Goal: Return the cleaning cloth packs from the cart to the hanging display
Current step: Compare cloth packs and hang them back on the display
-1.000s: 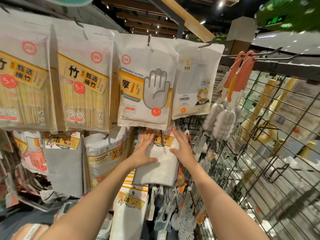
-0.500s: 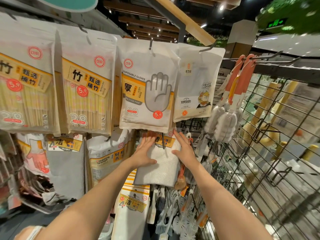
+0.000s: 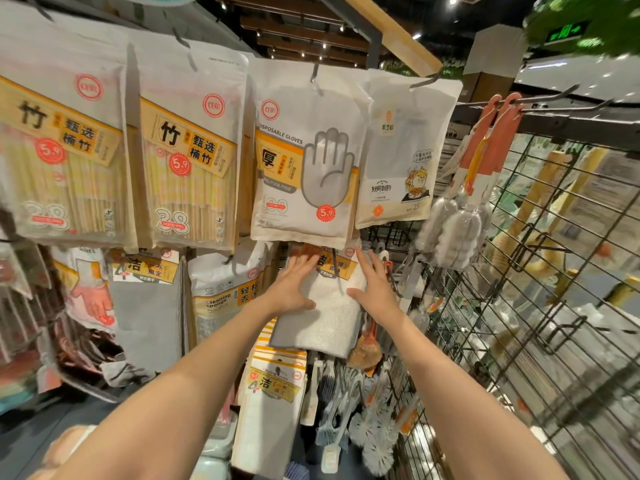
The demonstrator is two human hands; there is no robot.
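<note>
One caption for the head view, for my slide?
Both hands press a white cloth pack flat against the hanging display.

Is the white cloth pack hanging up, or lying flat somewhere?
Hanging up. The white cloth pack droops straight down below the gloves bag, with left hand and right hand flat against it.

Cloth pack hangs below glove pack (between hands).

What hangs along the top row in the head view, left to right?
Two clear bamboo chopstick packs with yellow labels → white disposable gloves pack with grey hand print → white pouch with cartoon label → orange-handled white bottle brushes.
</note>
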